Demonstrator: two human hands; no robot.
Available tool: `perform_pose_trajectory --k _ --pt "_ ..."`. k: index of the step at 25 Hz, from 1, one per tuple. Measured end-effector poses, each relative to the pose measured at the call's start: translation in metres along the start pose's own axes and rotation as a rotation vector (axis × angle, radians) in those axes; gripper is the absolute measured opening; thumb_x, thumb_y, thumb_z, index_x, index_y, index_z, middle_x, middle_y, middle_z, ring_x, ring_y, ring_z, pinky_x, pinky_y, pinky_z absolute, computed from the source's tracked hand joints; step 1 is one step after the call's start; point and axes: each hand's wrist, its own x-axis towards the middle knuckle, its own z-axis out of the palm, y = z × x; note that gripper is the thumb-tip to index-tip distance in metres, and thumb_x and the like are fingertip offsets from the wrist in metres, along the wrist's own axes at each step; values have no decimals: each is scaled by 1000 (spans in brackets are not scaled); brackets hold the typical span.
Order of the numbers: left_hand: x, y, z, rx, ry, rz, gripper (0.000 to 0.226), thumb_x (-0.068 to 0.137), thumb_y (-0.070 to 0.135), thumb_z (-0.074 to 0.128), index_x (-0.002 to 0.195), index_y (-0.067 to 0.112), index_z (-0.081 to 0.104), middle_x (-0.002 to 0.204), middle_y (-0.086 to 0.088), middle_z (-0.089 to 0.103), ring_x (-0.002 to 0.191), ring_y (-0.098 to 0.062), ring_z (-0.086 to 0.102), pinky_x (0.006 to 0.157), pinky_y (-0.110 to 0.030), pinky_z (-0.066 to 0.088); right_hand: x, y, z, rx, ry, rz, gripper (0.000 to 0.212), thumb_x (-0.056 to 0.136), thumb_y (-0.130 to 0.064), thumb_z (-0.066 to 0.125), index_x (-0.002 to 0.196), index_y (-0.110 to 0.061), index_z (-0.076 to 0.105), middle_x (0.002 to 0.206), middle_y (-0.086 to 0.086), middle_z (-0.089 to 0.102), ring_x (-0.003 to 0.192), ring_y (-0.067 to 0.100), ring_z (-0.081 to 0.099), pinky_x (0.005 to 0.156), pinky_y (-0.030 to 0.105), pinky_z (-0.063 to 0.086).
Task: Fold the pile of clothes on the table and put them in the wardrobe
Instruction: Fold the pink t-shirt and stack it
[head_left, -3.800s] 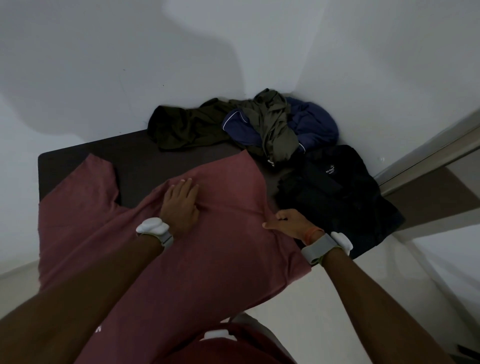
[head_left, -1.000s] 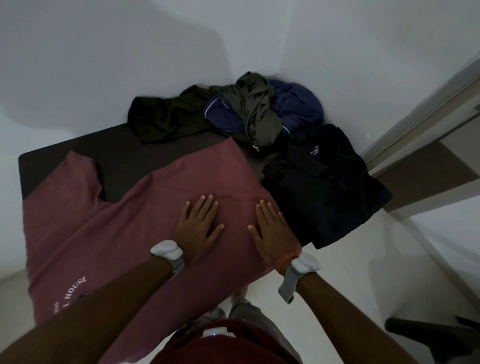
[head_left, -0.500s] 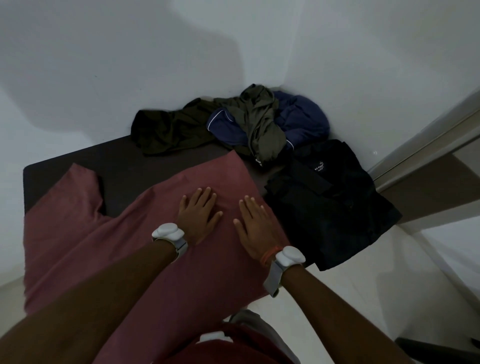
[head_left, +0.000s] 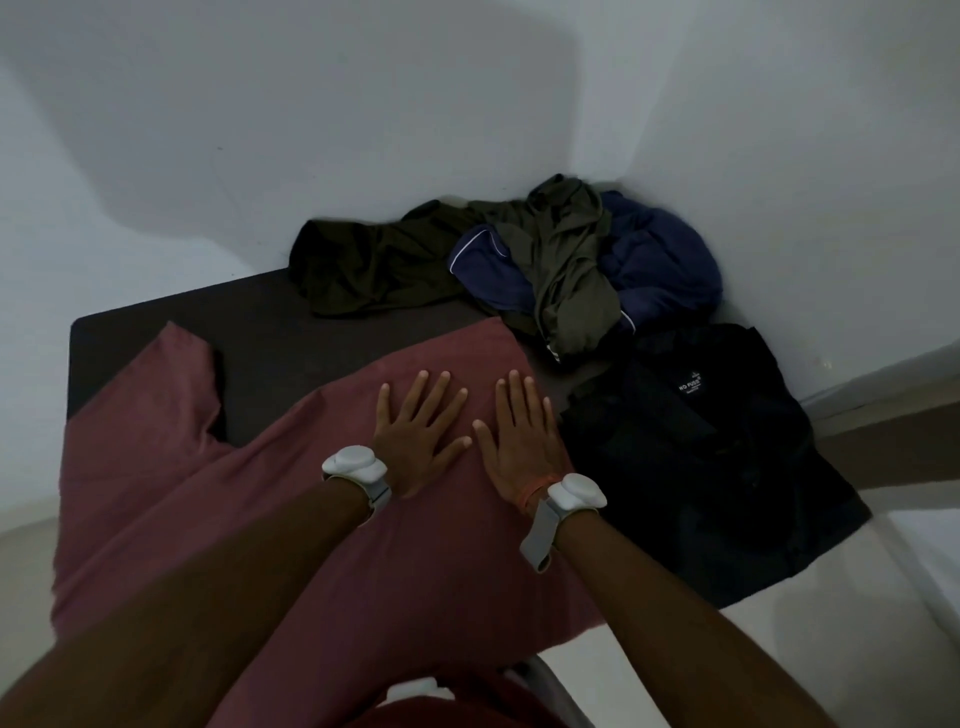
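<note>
Maroon t-shirt (head_left: 208, 519) spread flat over the near part of the dark table (head_left: 260, 322), near edge hanging off the table toward the person, one sleeve (head_left: 171, 374) sticking out at the far left. Both hands are on the shirt's far right part, close to its far edge. Left hand (head_left: 415, 436) palm down, fingers straight and slightly fanned, thumb out to the right, lying flat on the fabric and gripping nothing. Right hand (head_left: 522, 441) just beside it, also palm down, fingers straight and closer together, thumb pointing left toward the left thumb; flat on the cloth, nothing pinched. The thumbs are near each other but apart. The right hand's outer edge sits at the shirt's right edge, next to the black shirt (head_left: 701, 467). Both forearms reach forward from the bottom of the view, wrists low, fingertips pointing away from the person. White wrist device (head_left: 356, 465) on the left wrist, another white wrist device (head_left: 574, 491) on the right wrist, with an orange band (head_left: 535, 491) just ahead of it. The black shirt lies to the right on the table, label (head_left: 691, 387) facing up, its near right corner hanging over the edge. Unfolded pile in the far corner against the white wall (head_left: 467, 104): dark green garment (head_left: 363, 265) on the left, navy garment (head_left: 665, 260) on the right, olive garment (head_left: 566, 270) draped over the navy one. Lighting is dim, fabric detail hard to read.
</note>
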Motion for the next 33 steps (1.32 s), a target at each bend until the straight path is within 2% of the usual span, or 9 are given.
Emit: perform_pose_trajectory --k 3,6,11,16,21,24,27,30,33 --pt "5 -10 -4 -33 -35 32 69 100 68 19 160 39 4 169 9 -6 155 -19 -11 120 -62 -7 11 -3 7 -14 92 23 76 100 -57 8 161 -11 12 169 9 1 156 24 -3 126 44 0" --pt "4 -15 -9 -65 -35 40 68 101 64 20 161 35 6 169 9 -7 155 -16 -13 120 -55 -13 17 -4 11 -48 140 23 72 103 -54 16 160 -9 19 168 12 10 156 28 6 126 47 9" --pt "-16 -29 -20 -128 28 -62 70 100 59 20 159 22 27 168 -4 11 156 -23 3 124 -55 7 17 -3 9 -79 113 15 73 103 -55 16 160 -9 15 169 11 6 156 27 3 126 47 5" --pt "-81 -100 -35 -145 219 -335 56 98 33 34 147 8 47 161 -16 31 148 -37 31 117 -59 25 14 -15 8 32 153 -43 69 102 -46 21 158 -6 25 167 11 14 156 24 7 126 47 2" --pt "-127 -150 -49 -201 58 -444 60 88 25 31 142 13 54 158 -9 40 147 -30 36 119 -55 24 16 -60 14 100 61 -216 69 102 -48 19 159 -10 21 168 8 12 156 19 4 126 43 -2" --pt "-140 -168 -61 -103 99 -468 49 87 27 38 123 14 69 141 -11 58 127 -33 56 100 -50 42 28 -76 12 57 -16 -231 67 104 -47 22 160 -12 15 169 5 4 156 18 -2 125 40 -9" --pt "-149 -193 -63 18 90 -501 25 91 23 56 109 13 70 116 -12 65 102 -36 64 80 -45 52 44 -73 7 38 -55 -202 64 107 -46 23 161 -15 12 169 4 0 156 17 -5 125 38 -9" --pt "-148 -212 -66 13 106 -659 22 83 16 70 103 9 67 103 -17 64 91 -39 65 74 -48 55 55 -67 4 -6 -76 -191 64 105 -51 20 162 -21 10 170 1 -4 156 18 -7 124 38 -10" --pt "-142 -222 -81 14 294 -756 12 85 13 65 96 10 63 95 -15 64 84 -37 62 67 -43 51 60 -67 4 -11 -70 -171 71 99 -56 14 162 -23 10 170 1 -5 156 19 -8 123 40 -9"
